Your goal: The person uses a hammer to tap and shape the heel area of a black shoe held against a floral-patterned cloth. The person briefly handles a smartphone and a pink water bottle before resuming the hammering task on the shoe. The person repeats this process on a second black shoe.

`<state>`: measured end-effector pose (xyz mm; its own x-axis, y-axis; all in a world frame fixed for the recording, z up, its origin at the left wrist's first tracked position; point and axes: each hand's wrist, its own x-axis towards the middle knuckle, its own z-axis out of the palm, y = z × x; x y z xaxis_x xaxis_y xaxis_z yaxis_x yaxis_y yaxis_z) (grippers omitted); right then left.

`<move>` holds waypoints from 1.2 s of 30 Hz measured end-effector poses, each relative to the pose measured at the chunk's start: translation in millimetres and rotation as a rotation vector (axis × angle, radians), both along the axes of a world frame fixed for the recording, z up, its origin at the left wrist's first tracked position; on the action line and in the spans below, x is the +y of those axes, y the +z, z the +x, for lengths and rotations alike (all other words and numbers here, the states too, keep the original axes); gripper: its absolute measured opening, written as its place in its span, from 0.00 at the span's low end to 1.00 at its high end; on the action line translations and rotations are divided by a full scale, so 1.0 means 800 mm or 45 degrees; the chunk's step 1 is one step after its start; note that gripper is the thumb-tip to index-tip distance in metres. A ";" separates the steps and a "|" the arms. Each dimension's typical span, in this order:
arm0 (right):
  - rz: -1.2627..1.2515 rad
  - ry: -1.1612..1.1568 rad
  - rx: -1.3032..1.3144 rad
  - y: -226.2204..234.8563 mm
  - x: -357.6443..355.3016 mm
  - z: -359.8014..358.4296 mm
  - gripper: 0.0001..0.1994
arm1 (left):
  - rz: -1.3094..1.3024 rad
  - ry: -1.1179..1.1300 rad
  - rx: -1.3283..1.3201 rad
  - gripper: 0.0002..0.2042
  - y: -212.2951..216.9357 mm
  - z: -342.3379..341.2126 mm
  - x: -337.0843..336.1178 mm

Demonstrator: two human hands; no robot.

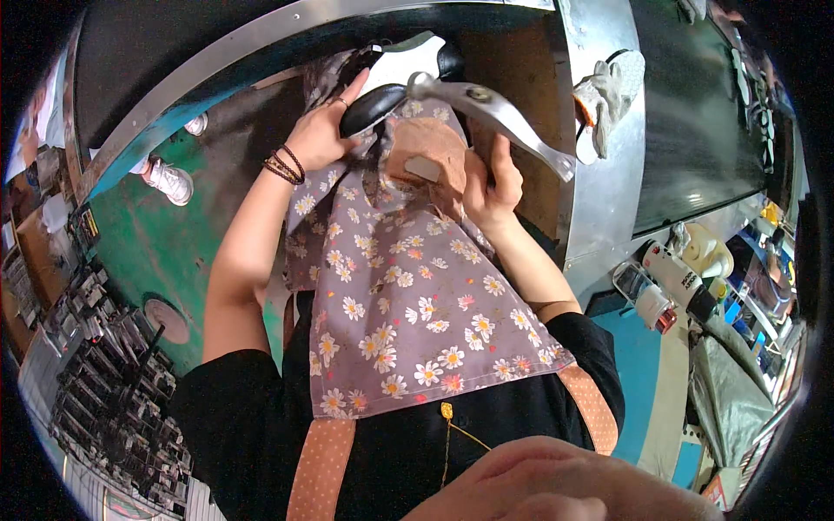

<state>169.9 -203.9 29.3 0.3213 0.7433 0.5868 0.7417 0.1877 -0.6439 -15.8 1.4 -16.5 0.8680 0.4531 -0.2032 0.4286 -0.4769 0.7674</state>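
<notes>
Hands up at the machine now. Left hand lies spread over the black glossy shoe, fingers along its side and a fingertip up on the white part above; that grip is wide and flat, pressing rather than clasping, and looks meant to keep the shoe steady against the machine. Right hand sits just under the silver lever, fingers curled round the edge of the tan shoe upper, a narrow closed grip that seems to pull the material snug from below. The shoe itself is up between both hands, right against the dark machine front, toe pointing away. The flowered apron hangs from chest to work, draped under both wrists, likely shielding the clothes. A pale glove rests on the metal ledge, well apart to the right. Green floor below on the left.
</notes>
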 end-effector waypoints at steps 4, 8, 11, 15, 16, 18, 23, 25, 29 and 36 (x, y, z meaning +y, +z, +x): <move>-0.303 0.003 -0.024 -0.044 0.000 0.002 0.26 | -0.143 0.040 -0.046 0.50 -0.003 0.003 0.003; -0.391 -0.051 0.041 -0.029 -0.014 0.009 0.28 | -0.418 -0.046 -0.364 0.44 0.004 -0.011 0.018; -0.120 -0.159 0.025 -0.030 -0.030 0.003 0.29 | -0.685 -0.054 -0.455 0.36 0.020 -0.030 0.023; -0.342 -0.130 0.165 -0.012 -0.009 0.017 0.29 | -0.193 0.176 -0.202 0.34 -0.010 -0.028 0.020; -0.295 -0.126 0.105 -0.006 0.000 0.021 0.28 | 0.099 0.118 -0.168 0.41 -0.016 -0.020 0.004; -0.184 -0.157 -0.049 0.014 0.017 0.026 0.28 | 0.176 0.210 -0.122 0.42 -0.032 -0.014 -0.006; 0.052 -0.175 0.263 0.040 0.029 0.017 0.28 | 0.178 0.361 -0.110 0.37 -0.023 -0.007 -0.020; 0.101 -0.134 -0.178 0.051 0.041 0.011 0.27 | 0.184 0.360 -0.072 0.37 -0.019 -0.001 -0.021; -0.786 0.159 -0.209 0.006 0.033 0.006 0.28 | 0.122 0.351 0.030 0.39 -0.016 0.001 -0.019; -0.438 0.107 -0.132 0.013 0.035 -0.011 0.32 | 0.186 0.295 0.136 0.39 -0.017 0.006 -0.015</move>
<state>161.3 -176.1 39.4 0.2024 0.9242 0.3240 0.7977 0.0363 -0.6020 -10.7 -10.9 -30.3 0.7149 0.6682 -0.2061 0.6140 -0.4587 0.6423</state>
